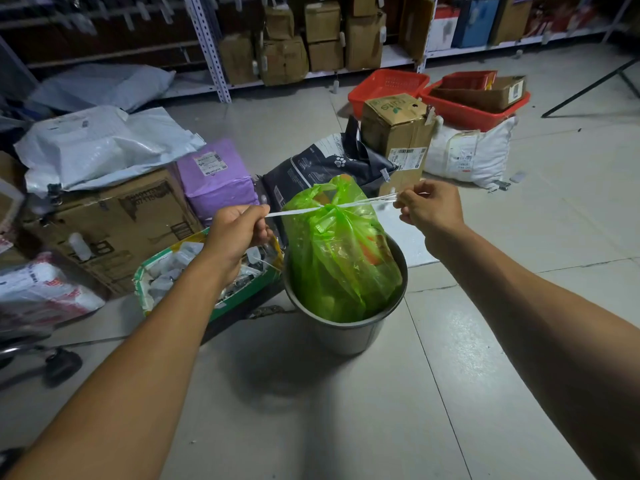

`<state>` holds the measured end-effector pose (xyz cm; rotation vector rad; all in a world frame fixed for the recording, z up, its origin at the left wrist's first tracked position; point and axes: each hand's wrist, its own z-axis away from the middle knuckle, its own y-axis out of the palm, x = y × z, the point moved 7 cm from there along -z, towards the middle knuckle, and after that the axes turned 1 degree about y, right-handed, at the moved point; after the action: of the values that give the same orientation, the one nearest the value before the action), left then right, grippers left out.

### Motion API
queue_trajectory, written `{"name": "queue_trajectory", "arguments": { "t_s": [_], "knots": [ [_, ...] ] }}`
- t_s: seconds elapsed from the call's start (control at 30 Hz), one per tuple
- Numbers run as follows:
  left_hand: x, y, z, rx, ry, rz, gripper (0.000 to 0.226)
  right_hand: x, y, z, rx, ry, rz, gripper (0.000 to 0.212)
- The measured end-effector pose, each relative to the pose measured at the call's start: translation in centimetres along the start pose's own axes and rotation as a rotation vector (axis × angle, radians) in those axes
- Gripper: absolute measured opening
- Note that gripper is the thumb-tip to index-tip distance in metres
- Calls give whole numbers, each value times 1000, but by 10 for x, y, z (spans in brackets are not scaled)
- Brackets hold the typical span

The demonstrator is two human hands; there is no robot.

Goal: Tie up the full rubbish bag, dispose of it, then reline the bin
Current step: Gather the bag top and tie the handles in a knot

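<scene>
At the middle of the pale tiled floor [450, 358] a round, smooth metal bin [346, 336] is seen, and a translucent, crinkled green plastic bag [337, 258] is seated in it, bulging well above the rim. The bag's neck is gathered into a narrow waist by a thin white drawstring [294, 212], which is stretched taut and almost level to both sides. The left end is gripped in the curled fingers of the left hand [239, 230]; the right end is pinched between thumb and fingertips of the right hand [431, 207]. Just left of the bin an open green-edged carton [207, 268] of small white items is placed. On the far right, boxy red lattice baskets [388, 88] are set beside a creased cardboard box [398, 133]. Along the far wall, perforated metal shelving [211, 50] is stacked with brown boxes.
</scene>
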<state>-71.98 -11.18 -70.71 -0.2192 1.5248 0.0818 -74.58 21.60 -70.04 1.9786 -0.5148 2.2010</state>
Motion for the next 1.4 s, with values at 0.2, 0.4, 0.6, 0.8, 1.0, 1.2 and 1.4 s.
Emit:
{"name": "queue_trajectory", "arguments": {
  "t_s": [0.2,0.4,0.6,0.8,1.0,1.2,1.4],
  "knots": [
    [10,-7,4,-37,-7,-3,35,-10,-8,-6,-48,20,16,12],
    [13,-8,3,-69,-6,-1,20,-18,-9,-8,-58,28,42,18],
    [13,-8,3,-85,8,15,24,-22,-9,-9,-58,22,66,19],
    [10,-10,4,-85,34,-11,27,-21,-9,-8,-62,25,79,20],
    [9,-13,6,-91,32,11,41,-20,-15,-10,-73,47,37,20],
    [1,0,7,-41,-16,194,34,-27,-8,-6,-20,87,-86,8],
    [-9,16,15,153,38,220,40,-35,8,2,127,188,-126,43]
  ]
}}
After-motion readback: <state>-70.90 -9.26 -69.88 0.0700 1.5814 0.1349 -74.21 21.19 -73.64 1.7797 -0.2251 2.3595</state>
